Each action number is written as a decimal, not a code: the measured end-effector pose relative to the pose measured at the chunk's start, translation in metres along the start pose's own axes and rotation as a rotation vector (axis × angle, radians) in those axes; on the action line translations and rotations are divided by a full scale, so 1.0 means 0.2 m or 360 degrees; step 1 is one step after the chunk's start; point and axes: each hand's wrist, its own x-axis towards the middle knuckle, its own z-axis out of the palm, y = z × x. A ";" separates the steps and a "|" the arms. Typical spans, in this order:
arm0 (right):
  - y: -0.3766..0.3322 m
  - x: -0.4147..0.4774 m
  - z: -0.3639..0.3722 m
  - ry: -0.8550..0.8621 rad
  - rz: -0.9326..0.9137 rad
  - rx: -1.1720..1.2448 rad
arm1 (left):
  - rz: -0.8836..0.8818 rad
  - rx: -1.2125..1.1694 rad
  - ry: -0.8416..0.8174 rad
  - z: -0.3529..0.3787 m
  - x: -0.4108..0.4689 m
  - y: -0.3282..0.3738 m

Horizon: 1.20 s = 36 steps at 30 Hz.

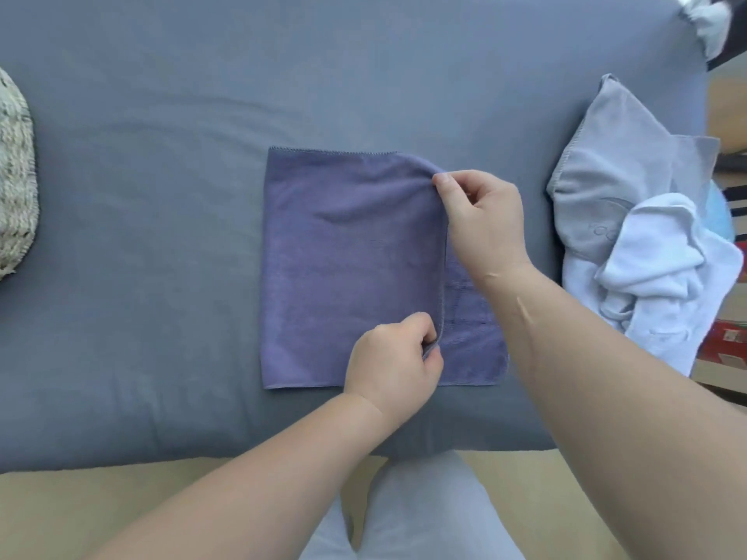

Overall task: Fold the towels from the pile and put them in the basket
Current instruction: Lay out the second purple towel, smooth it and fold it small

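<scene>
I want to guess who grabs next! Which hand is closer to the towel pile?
Right. The right hand pinches the purple towel at its far corner, just left of the pile; the left hand pinches its near corner, farther away.

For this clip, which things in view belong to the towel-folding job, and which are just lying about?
Job: purple towel, pinched by left hand and right hand; towel pile; woven basket.
Lying about: grey sheet; red box; white cloth, far corner.
</scene>
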 end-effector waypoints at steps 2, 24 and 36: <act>0.10 0.01 -0.05 -0.0167 0.0125 -0.0105 | -0.0168 0.0078 -0.0132 0.08 0.03 -0.01; 0.33 0.02 -0.41 0.0113 -0.0077 -0.0111 | -0.0417 -0.0145 -0.0186 0.30 0.09 0.32; 0.30 -0.02 -0.18 0.0050 -0.0471 -0.1140 | -0.0291 0.0151 0.0873 0.02 0.25 -0.05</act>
